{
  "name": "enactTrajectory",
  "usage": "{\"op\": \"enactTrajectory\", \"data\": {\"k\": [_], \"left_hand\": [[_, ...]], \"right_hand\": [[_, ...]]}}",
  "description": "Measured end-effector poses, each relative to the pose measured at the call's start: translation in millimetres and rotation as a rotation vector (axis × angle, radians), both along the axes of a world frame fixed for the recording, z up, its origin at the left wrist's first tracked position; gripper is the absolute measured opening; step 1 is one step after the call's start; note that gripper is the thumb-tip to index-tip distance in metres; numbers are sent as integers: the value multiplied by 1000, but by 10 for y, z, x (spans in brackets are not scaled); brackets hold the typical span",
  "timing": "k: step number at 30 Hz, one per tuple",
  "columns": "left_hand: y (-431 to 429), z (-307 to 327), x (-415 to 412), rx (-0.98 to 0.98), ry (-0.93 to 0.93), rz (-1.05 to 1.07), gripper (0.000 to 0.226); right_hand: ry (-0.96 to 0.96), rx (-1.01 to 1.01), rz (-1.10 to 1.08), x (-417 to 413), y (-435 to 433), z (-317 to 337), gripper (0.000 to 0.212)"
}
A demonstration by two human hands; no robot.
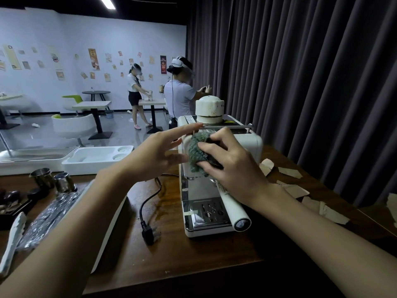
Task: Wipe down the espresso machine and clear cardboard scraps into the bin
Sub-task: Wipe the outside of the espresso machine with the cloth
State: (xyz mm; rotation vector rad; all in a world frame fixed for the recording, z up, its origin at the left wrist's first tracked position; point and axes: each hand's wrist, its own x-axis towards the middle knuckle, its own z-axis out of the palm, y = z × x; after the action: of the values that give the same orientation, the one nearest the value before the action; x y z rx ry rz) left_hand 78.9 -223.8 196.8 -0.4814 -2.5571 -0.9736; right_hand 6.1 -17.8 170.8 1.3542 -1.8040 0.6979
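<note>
At centre frame on the table (171, 254), the right hand (234, 168) bunches in its grip a soft green cloth (196, 151) against the rigid, probably heavy espresso machine (253, 145), while the left hand (154, 155), fingers spread, could brace its side.

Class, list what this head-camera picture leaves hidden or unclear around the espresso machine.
- Head view: espresso machine front panel, covered by right hand gripping the cloth.
- Rightmost cardboard scrap, cut off by the frame edge.
- Top label print: too small.

Dim foreground, ceiling strip light (107, 1), edges warped
</note>
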Motion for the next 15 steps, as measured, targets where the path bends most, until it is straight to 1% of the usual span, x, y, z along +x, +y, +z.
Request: {"op": "enactTrajectory", "data": {"k": [5,12,15], "left_hand": [[10,-3,19,-18,-1,16,77],[26,39,13,-46,-14,49,76],[31,66,8,-50,-11,65,76]], "right_hand": [[74,108,30,-52,136,43,25],[10,-21,-118,-378,718,-129,23],[5,-38,-145,-417,819,-149,23]]}}
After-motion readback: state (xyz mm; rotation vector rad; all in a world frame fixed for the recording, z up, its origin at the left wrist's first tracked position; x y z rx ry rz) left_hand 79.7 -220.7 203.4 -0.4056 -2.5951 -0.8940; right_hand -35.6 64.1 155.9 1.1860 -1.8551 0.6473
